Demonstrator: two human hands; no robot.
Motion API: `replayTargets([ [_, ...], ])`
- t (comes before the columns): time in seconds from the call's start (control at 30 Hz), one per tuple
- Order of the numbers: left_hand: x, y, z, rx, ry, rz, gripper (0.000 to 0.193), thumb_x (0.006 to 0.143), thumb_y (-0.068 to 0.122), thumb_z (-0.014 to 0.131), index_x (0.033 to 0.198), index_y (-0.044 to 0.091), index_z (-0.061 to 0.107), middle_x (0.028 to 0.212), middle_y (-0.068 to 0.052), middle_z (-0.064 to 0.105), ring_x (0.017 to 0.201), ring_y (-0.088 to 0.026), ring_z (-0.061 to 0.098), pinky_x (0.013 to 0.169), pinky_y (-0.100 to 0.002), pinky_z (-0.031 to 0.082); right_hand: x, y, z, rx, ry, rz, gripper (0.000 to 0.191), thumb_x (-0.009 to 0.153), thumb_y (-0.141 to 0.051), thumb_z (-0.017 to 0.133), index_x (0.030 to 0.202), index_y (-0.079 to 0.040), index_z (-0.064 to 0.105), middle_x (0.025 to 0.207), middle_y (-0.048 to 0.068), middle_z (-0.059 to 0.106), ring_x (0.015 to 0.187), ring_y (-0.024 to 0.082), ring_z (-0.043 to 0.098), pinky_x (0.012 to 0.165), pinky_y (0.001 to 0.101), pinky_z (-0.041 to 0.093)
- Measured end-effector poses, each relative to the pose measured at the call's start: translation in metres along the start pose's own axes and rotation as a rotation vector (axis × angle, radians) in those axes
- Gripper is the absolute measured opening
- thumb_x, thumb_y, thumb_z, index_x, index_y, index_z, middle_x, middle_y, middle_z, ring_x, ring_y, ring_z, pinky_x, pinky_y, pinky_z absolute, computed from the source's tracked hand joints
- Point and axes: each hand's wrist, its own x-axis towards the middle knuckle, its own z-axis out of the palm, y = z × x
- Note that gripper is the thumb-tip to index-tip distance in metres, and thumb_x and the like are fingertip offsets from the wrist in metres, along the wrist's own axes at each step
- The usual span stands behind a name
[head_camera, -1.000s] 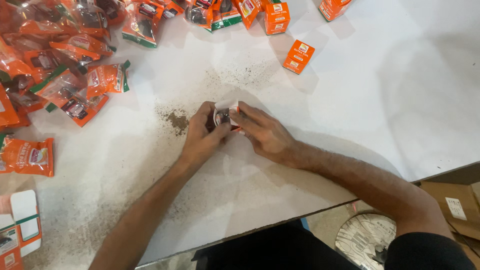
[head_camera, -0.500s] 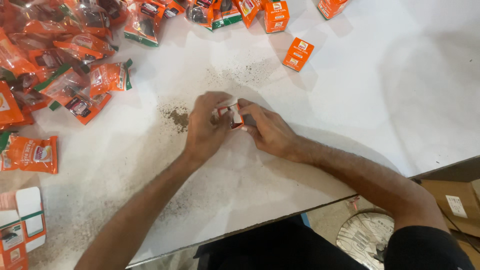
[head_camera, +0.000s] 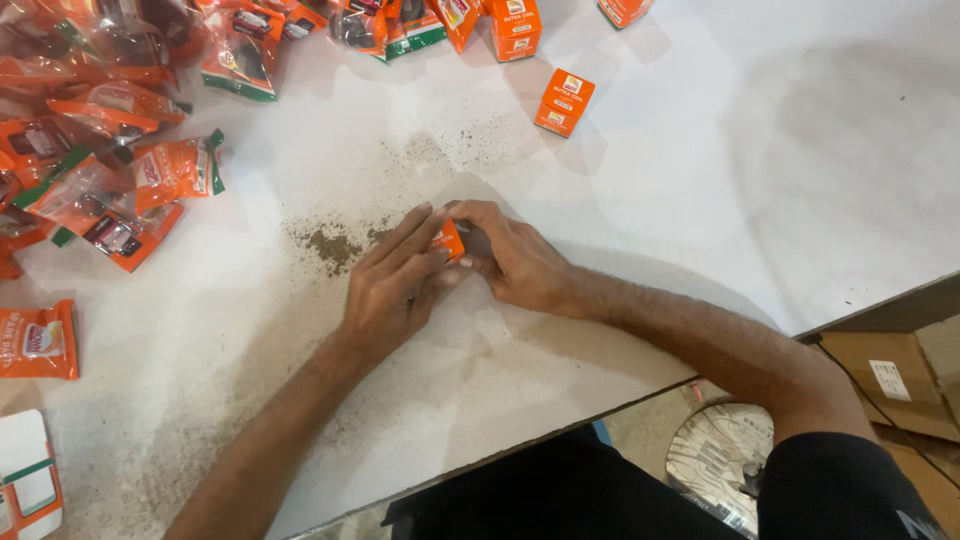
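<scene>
Both of my hands meet at the middle of the white table (head_camera: 700, 180), pressed around one small orange box (head_camera: 449, 240). My left hand (head_camera: 392, 285) lies flat against the box's left side with its fingers stretched out. My right hand (head_camera: 510, 260) curls over the box from the right, thumb and fingers on it. Only an orange corner of the box shows between the fingers. A patch of dark spilled powder (head_camera: 335, 245) lies just left of my hands.
Several orange and clear plastic packets (head_camera: 120, 150) are heaped at the far left. Small orange boxes (head_camera: 564, 102) stand along the far edge. A flat box blank (head_camera: 28, 480) lies at the near left corner. Cardboard cartons (head_camera: 890, 375) and a round patterned object (head_camera: 720, 460) sit below the table's right edge.
Both hands have kept hold of the small box and turned it between them; the orange face now shows where a darker end showed before. The view has shifted slightly.
</scene>
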Motion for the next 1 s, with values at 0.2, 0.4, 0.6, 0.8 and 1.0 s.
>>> replayTargets([
  [0.2, -0.006, 0.003, -0.005, 0.170, -0.090, 0.124, 0.030, 0.095, 0.029, 0.076, 0.107, 0.007, 0.060, 0.154, -0.024, 0.049, 0.149, -0.040, 0.040, 0.124, -0.059, 0.034, 0.014, 0.001, -0.003, -0.408, -0.041, -0.183, 0.077, 0.090, -0.016, 0.075, 0.154, 0.002, 0.037, 0.133, 0.021, 0.053, 0.130, 0.038, 0.051, 0.112, 0.0588, 0.039],
  [0.4, -0.006, 0.000, -0.014, 0.045, 0.178, -0.161, 0.029, 0.103, 0.012, 0.067, 0.126, -0.001, 0.055, 0.149, -0.022, 0.053, 0.138, -0.042, 0.052, 0.118, -0.053, 0.038, 0.090, 0.066, -0.074, -1.061, 0.224, -0.341, 0.058, 0.094, -0.042, 0.077, 0.130, 0.000, 0.061, 0.150, 0.028, 0.048, 0.148, 0.049, 0.035, 0.118, 0.0751, 0.013],
  [0.6, -0.010, -0.006, -0.014, 0.057, 0.124, -0.346, 0.035, 0.098, 0.011, 0.070, 0.128, 0.000, 0.056, 0.151, -0.023, 0.046, 0.139, -0.039, 0.043, 0.115, -0.052, 0.038, 0.114, 0.137, -0.163, -1.069, 0.258, -0.037, 0.057, 0.096, -0.045, 0.076, 0.140, -0.012, 0.061, 0.155, 0.020, 0.048, 0.141, 0.050, 0.038, 0.099, 0.0871, 0.018],
  [0.8, -0.008, -0.015, -0.008, 0.004, 0.130, -0.431, 0.044, 0.093, 0.012, 0.072, 0.131, 0.001, 0.053, 0.150, -0.022, 0.046, 0.135, -0.037, 0.044, 0.113, -0.051, 0.039, 0.083, 0.148, -0.238, -1.322, 0.291, 0.332, 0.070, 0.096, -0.050, 0.072, 0.152, -0.011, 0.053, 0.151, 0.039, 0.032, 0.131, 0.066, 0.028, 0.092, 0.0919, 0.017],
  [1.0, -0.006, -0.014, -0.007, 0.048, 0.117, -0.402, 0.055, 0.089, 0.011, 0.074, 0.136, 0.000, 0.048, 0.150, -0.025, 0.041, 0.139, -0.043, 0.040, 0.115, -0.056, 0.037, 0.146, 0.133, -0.169, -0.316, 0.243, 0.066, 0.074, 0.115, -0.060, 0.039, 0.160, -0.001, 0.034, 0.165, 0.024, 0.037, 0.155, 0.043, 0.034, 0.127, 0.0545, 0.026],
])
